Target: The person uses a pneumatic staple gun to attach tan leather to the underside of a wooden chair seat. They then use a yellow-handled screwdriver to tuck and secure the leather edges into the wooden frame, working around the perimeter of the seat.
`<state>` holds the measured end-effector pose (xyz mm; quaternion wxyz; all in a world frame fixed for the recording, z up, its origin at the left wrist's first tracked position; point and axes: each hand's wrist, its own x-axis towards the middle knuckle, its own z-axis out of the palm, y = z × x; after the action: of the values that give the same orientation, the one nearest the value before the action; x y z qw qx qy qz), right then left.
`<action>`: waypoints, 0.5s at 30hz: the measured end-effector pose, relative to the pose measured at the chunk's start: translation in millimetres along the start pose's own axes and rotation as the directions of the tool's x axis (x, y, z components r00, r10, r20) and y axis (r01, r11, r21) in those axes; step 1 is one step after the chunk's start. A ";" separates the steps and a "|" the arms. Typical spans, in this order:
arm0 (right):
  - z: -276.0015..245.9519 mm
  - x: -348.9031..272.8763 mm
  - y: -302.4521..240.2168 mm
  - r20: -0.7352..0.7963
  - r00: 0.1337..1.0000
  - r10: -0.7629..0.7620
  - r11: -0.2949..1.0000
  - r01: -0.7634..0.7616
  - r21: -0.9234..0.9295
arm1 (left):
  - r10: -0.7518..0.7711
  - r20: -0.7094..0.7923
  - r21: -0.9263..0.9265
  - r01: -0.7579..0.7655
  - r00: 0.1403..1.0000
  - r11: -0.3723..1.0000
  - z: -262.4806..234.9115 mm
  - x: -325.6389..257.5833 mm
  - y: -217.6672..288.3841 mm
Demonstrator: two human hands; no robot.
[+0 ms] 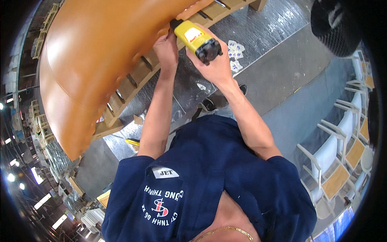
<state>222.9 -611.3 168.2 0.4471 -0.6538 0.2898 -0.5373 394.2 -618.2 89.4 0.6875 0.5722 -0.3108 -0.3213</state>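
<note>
A large, curved piece of furniture covered in tan leather (92, 52) fills the upper left, and its wooden frame (141, 74) runs along the near edge. My right hand (217, 62) is wrapped round a yellow and black staple gun (191, 34), whose dark nose meets the leather's edge beside the frame. Close by on the left, my left hand (166, 50) is closed at that same edge, with its fingers pinching the leather; the fingertips are partly hidden. Along the frame the leather's edge looks gathered and puckered.
Below lies a dark, shiny work surface (161, 97) with torn paper scraps (236, 52) on it. A yellow-handled tool (132, 142) rests by my left forearm. Several white chairs (328, 157) stand along the right. A black cap-like object (334, 28) hangs at the upper right.
</note>
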 end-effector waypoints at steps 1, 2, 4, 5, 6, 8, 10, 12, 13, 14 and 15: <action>0.0 3.2 -3.5 -0.003 1.000 0.019 1.000 -0.019 0.011 | -0.037 0.028 -0.047 0.038 0.999 0.998 0.3 3.8 6.1; 0.1 1.5 -3.1 -0.005 1.000 0.013 1.000 -0.013 0.019 | 0.008 0.056 -0.152 0.001 0.998 0.988 3.6 1.3 9.2; 1.4 -4.0 -3.1 -0.003 1.000 -0.005 0.999 0.005 0.037 | 0.076 0.111 -0.276 -0.043 0.991 0.960 3.7 2.6 9.9; 0.6 -6.8 -5.9 0.030 0.999 -0.034 0.999 0.034 -0.010 | 0.093 0.133 -0.294 -0.051 0.987 0.955 -2.5 6.4 2.1; 2.1 -6.3 -7.4 0.036 0.999 -0.040 0.999 0.041 -0.012 | 0.111 0.154 -0.311 -0.058 0.982 0.949 -10.3 9.4 -5.2; 4.2 -4.9 -7.6 0.040 0.998 -0.047 0.998 0.048 -0.028 | 0.066 0.154 -0.106 -0.050 0.986 0.993 -15.7 12.4 -5.4; 6.4 -7.2 -9.8 0.040 0.999 -0.022 1.000 0.023 -0.021 | 0.030 0.103 0.116 -0.042 0.994 0.992 -18.2 15.2 -7.1; 9.9 -2.7 -10.1 0.036 0.999 -0.024 1.000 0.023 0.003 | 0.066 0.067 0.125 -0.074 0.996 0.989 -12.6 14.0 0.2; 11.8 -4.9 -9.6 0.030 0.999 -0.018 1.000 0.018 0.021 | 0.071 0.048 0.134 -0.077 0.996 0.988 -10.6 3.4 7.8; 11.1 -4.2 -9.3 0.010 1.000 -0.016 0.999 0.015 0.045 | 0.008 0.028 0.189 -0.013 1.000 0.982 -8.0 -3.5 18.5; 10.3 -7.3 -3.7 0.002 1.000 0.001 0.998 -0.001 0.057 | -0.054 0.004 0.242 0.051 0.999 0.969 -5.6 -11.0 29.9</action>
<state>230.6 -600.6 168.1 0.4661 -0.6410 0.2741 -0.5448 394.6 -601.9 117.4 0.6023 0.6581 -0.3360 -0.3021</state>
